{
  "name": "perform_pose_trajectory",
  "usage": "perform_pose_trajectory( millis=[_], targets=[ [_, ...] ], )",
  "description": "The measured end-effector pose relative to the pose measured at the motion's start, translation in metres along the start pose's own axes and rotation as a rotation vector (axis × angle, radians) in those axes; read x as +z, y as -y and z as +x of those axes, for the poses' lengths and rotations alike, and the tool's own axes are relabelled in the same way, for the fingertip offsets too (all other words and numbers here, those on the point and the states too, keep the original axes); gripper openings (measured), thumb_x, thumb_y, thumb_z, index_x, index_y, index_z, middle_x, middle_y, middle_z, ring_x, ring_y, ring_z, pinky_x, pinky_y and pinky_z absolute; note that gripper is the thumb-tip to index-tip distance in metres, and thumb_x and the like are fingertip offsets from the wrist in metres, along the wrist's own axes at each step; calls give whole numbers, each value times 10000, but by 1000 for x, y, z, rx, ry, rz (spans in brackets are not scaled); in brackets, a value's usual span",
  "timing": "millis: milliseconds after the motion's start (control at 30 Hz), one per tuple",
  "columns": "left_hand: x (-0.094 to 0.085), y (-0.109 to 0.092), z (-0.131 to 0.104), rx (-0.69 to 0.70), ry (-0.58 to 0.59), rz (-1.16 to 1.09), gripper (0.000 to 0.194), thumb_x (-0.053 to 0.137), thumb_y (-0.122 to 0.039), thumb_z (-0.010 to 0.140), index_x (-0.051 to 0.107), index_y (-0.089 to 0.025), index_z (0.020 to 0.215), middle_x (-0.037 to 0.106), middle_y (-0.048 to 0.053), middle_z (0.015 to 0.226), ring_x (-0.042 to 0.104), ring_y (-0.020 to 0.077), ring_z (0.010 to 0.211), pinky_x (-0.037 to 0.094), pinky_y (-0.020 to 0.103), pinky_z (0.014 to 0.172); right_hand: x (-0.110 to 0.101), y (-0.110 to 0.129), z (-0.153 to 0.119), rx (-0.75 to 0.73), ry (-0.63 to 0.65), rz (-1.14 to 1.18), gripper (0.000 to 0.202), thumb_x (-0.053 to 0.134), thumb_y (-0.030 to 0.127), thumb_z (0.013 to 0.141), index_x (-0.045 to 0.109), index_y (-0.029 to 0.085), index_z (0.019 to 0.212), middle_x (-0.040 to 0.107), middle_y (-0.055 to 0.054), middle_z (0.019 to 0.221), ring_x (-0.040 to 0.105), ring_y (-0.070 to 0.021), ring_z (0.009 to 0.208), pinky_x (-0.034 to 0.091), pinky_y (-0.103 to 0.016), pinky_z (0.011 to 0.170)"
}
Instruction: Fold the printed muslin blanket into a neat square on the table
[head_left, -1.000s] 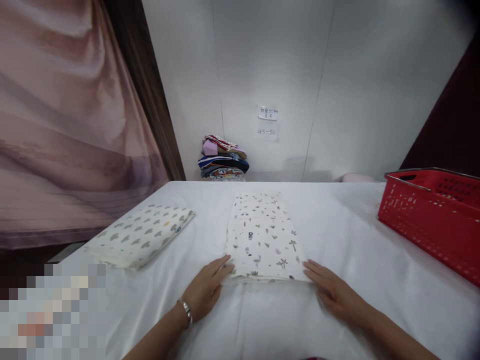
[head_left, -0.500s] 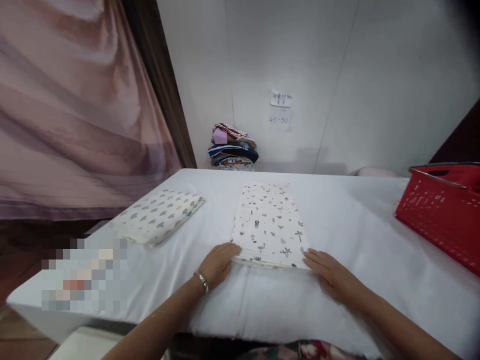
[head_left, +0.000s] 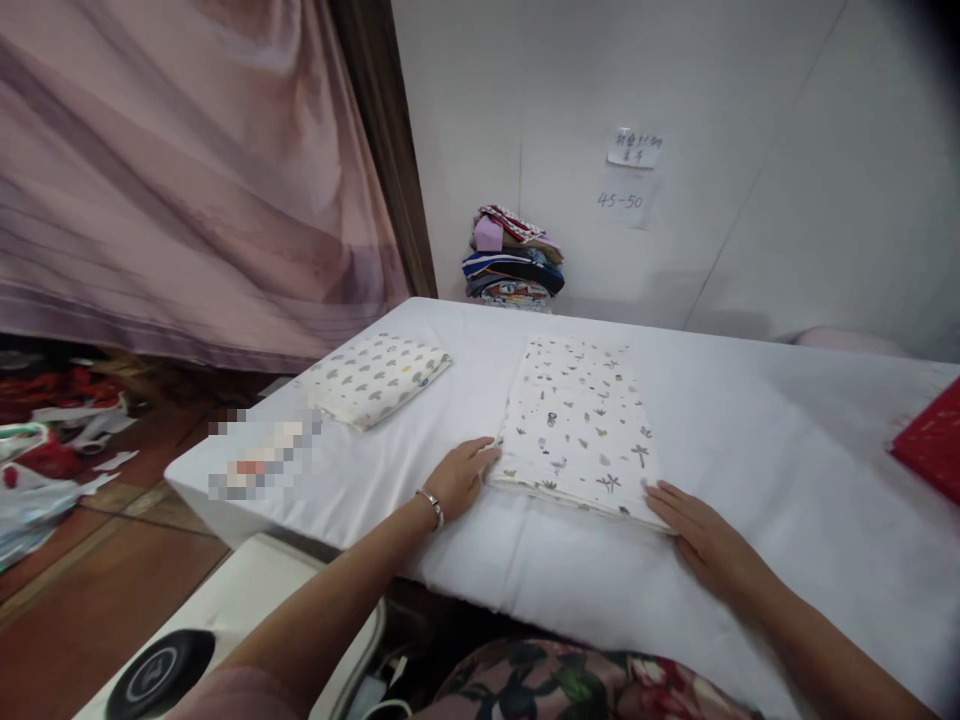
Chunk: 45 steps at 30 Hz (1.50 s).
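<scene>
A folded white cloth (head_left: 574,425) printed with small plants and animals lies flat on the white-covered table. My left hand (head_left: 461,478), with a bracelet at the wrist, rests at its near left corner, fingers stretched out and touching the edge. At the near right corner, my right hand (head_left: 697,525) lies with its fingers extended along the cloth's border. Neither hand lifts the fabric. To the left is another folded cloth (head_left: 382,378), white with grey mushroom-like shapes, apart from both hands.
Folded fabrics form a stack (head_left: 514,258) behind the table (head_left: 765,450). A red basket (head_left: 934,440) is partly in view at right. A blurred-out patch (head_left: 262,460) covers something at the table's left end. Below it stands a white box-like item (head_left: 247,580) with a black disc.
My view has turned left and downward, so the table's contents appear shifted right and the basket is mostly cut off. Both hands remain at the cloth's near corners.
</scene>
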<state>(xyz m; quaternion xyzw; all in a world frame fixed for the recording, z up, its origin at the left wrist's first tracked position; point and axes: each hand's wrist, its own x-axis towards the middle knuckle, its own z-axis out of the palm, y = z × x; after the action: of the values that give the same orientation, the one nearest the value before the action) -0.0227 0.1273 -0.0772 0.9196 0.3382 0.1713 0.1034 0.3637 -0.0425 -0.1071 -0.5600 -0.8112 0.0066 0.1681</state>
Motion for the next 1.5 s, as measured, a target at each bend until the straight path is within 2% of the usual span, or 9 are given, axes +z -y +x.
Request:
perform_pose_trajectory(
  millis=[233,500,633,800,1033,1133,1267,1367,1500],
  targets=[
    [0,10,26,213,50,143,452,438,-105,782,471,-240,1211,408,76,1338,400,212,1190,346,390,963,-3,-1,7,-25,-17,5,578,356,148,832,248,312,1376,345,25,1382,254,-188,1292,319,-417,1031],
    [4,21,39,423,-22,122,399,472,-224,808,468,-254,1206,405,84,1340,384,221,1201,362,396,945,-11,0,-9,-5,-37,-3,588,384,151,827,245,286,1382,271,-12,1421,263,-213,1286,338,-396,1017],
    [7,22,43,388,-87,3,321,463,-267,821,527,-240,1134,493,69,1260,380,209,1202,349,393,976,-17,9,-6,-4,-51,-16,586,401,183,824,249,273,1383,249,-23,1429,235,-222,1297,292,-413,1035],
    [2,21,53,351,-89,-101,311,477,-319,820,557,-226,1105,536,65,1209,364,219,1212,338,406,996,-23,38,17,-27,-16,-157,631,432,177,803,215,240,1392,254,-49,1426,190,-233,1312,191,-481,1055],
    [-16,8,67,284,-61,-188,262,509,-361,799,626,-226,991,545,57,1196,390,228,1192,300,421,1031,-9,69,52,16,-58,-179,764,428,81,718,117,177,1409,378,-94,1359,325,-230,1245,176,-503,1045],
    [-21,2,71,247,-69,-250,253,499,-364,806,635,-218,960,557,56,1173,407,219,1175,323,399,1021,0,71,60,62,-89,-179,797,386,19,687,102,194,1410,463,-93,1283,410,-217,1165,201,-507,1026],
    [-20,0,73,160,-84,-330,312,524,-364,787,590,-217,1054,591,54,1109,428,215,1159,354,384,1000,4,72,61,113,-128,-218,878,310,-66,618,74,226,1412,528,-76,1185,466,-189,1078,254,-492,991],
    [-18,1,75,136,-75,-352,296,535,-354,777,592,-216,1033,611,48,1067,440,215,1150,354,379,1000,4,69,60,143,-149,-258,881,298,-84,601,123,227,1406,536,-82,1148,477,-199,1040,291,-484,955],
    [-20,1,74,136,-64,-336,282,531,-342,779,593,-220,1025,611,43,1069,432,215,1159,356,376,994,-1,58,52,136,-190,-286,848,312,-77,595,205,211,1385,559,-92,1039,509,-204,916,398,-402,824]
  ],
)
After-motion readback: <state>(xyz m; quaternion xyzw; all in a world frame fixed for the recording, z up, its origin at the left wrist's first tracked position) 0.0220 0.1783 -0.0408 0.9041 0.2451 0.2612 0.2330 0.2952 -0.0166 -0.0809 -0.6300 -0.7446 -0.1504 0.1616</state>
